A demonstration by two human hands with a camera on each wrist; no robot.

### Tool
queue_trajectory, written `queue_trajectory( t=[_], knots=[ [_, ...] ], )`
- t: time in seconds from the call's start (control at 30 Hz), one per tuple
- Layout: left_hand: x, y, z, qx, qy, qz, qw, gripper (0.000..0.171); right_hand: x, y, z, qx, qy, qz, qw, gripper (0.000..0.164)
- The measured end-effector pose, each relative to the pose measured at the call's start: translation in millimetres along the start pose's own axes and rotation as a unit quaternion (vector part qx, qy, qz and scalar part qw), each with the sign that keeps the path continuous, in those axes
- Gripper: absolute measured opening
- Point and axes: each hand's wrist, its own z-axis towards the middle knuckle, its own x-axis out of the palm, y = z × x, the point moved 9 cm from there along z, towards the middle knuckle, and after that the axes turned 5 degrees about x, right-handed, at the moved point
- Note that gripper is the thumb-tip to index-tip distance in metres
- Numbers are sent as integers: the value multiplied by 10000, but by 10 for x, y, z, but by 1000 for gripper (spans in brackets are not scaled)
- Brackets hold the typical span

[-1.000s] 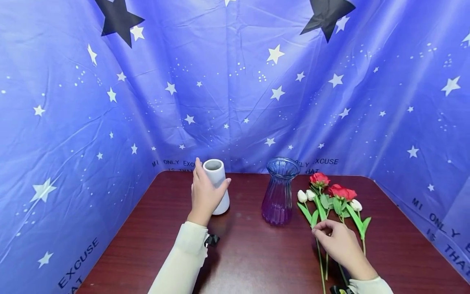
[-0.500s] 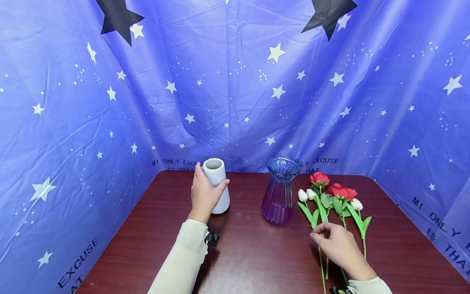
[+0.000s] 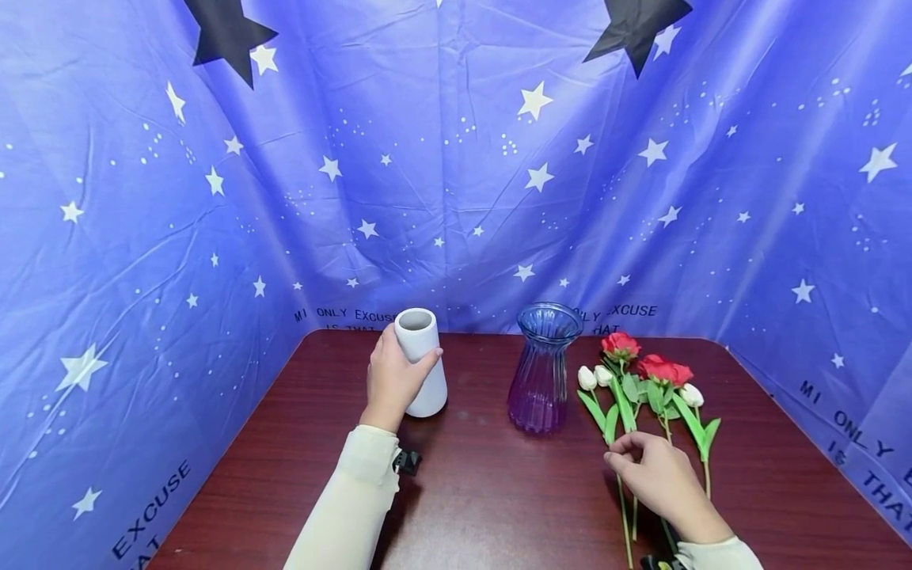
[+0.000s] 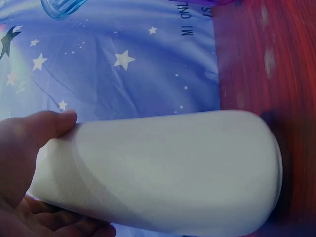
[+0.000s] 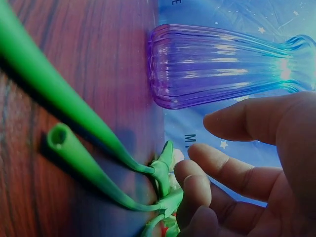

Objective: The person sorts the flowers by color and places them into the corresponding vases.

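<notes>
My left hand (image 3: pixel 392 380) grips the white tapered vase (image 3: pixel 426 340), its thumb along the near side and its fingers behind the upper part. In the left wrist view the vase (image 4: pixel 173 173) stands with its base on the table. Over the stems of the artificial flowers hovers my right hand (image 3: pixel 663 479), fingers loosely bent and nothing between thumb and forefinger. Two red roses (image 3: pixel 664 370) and several white tulips (image 3: pixel 587 379) lie there, stems toward me. Green stems (image 5: pixel 94 170) show close up in the right wrist view, partly hidden behind my fingertips.
Between the white vase and the flowers stands a fluted glass vase (image 3: pixel 537 396), blue at the top and purple below. The dark red wooden table (image 3: pixel 484 491) has blue starry curtains (image 3: pixel 442 158) around its back and sides.
My left hand's fingers, earlier straighter beside the white vase, have closed around it. The vase appears barely shifted. My right hand has drawn back very slightly; flowers and glass vase stay put.
</notes>
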Motion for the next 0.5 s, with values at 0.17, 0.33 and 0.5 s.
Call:
queue_trajectory(
  t=[0.17,0.33,0.5],
  knots=[
    [-4,-10,-6,-66,256,151,9995,79,-33,-8,-2,6,-51,-29,10000,16],
    [-44,-21,-9,-141,436,209,9987,78,-23,-35,15,6,-84,-55,9999,16],
    [-64,-25,-9,-166,658,180,9975,78,-2,-73,38,33,-102,-101,9999,22]
  ],
)
